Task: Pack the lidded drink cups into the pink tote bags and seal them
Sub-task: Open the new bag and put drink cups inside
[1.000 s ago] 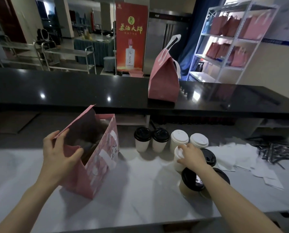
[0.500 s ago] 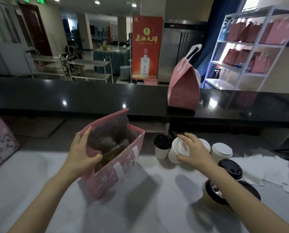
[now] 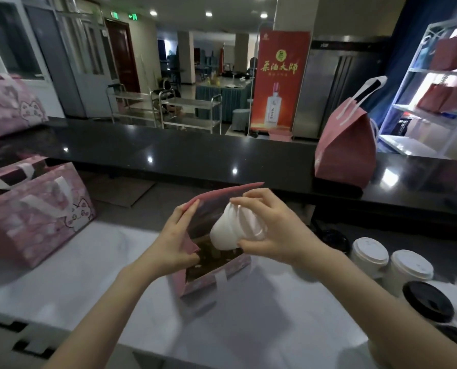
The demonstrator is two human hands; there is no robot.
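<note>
An open pink tote bag [image 3: 208, 278] stands on the white counter in front of me. My left hand [image 3: 175, 242] grips the bag's left rim and holds its mouth open. My right hand [image 3: 272, 233] holds a white cup with a white lid [image 3: 227, 231], tilted on its side, bottom end pointing down into the bag's mouth. To the right stand two white-lidded cups [image 3: 372, 255] [image 3: 410, 269] and a black-lidded cup [image 3: 428, 302], with another dark lid behind them.
A pink cat-print tote bag [image 3: 35, 211] stands at the left, another [image 3: 9, 102] on the black upper counter [image 3: 195, 158]. A closed pink bag [image 3: 347, 153] stands on that counter at the right. A white shelf rack [image 3: 440, 89] holds more pink bags.
My right hand lifted a white-lidded cup from the group and carried it left, over the bag's mouth. My left hand kept hold of the bag rim. The view swung left.
</note>
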